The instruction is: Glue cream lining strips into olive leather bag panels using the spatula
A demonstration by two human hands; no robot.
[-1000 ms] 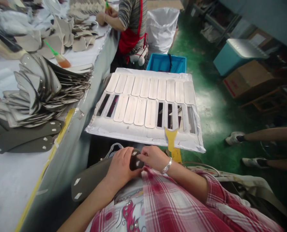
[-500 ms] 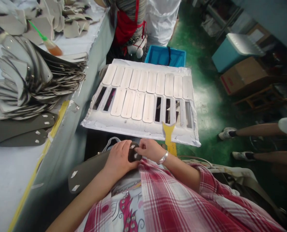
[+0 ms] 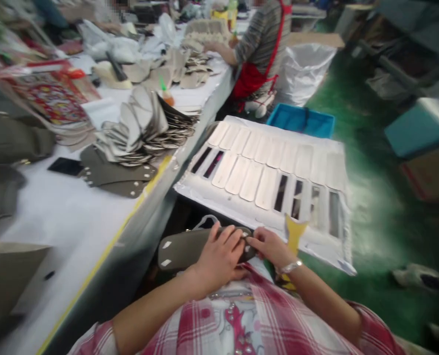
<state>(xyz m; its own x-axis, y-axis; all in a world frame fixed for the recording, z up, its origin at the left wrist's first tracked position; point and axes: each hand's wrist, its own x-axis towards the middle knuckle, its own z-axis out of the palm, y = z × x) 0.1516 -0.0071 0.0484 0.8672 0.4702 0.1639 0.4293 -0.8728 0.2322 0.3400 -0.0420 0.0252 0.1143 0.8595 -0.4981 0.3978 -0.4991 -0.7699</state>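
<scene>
An olive-grey flat piece point(image 3: 185, 248) with rounded ends and small white tabs lies across in front of my body. My left hand point(image 3: 219, 255) is closed over its middle and right part, fingers on top and thumb at the near edge. At its right end my right hand point(image 3: 273, 248) is closed, thumb and forefinger pinching beside a white tab; the fingertips partly hide that end. Just beyond my hands is a white-covered slotted board point(image 3: 214, 192) bearing rows of pale rounded strips point(image 3: 240, 176). A yellow forked piece point(image 3: 295, 234) sits at the board's near edge.
A white-covered table point(image 3: 89, 227) on the left bears a stack of curved pieces point(image 3: 141, 128), similar olive-grey pieces point(image 3: 112, 172) and a dark phone-like slab point(image 3: 66, 166). Behind the board are a blue bin point(image 3: 304, 121) and a person in a red apron point(image 3: 256, 79).
My view has swung left, showing more of the table and the person beyond. Both hands keep hold of the olive-grey piece, with little change in their grip.
</scene>
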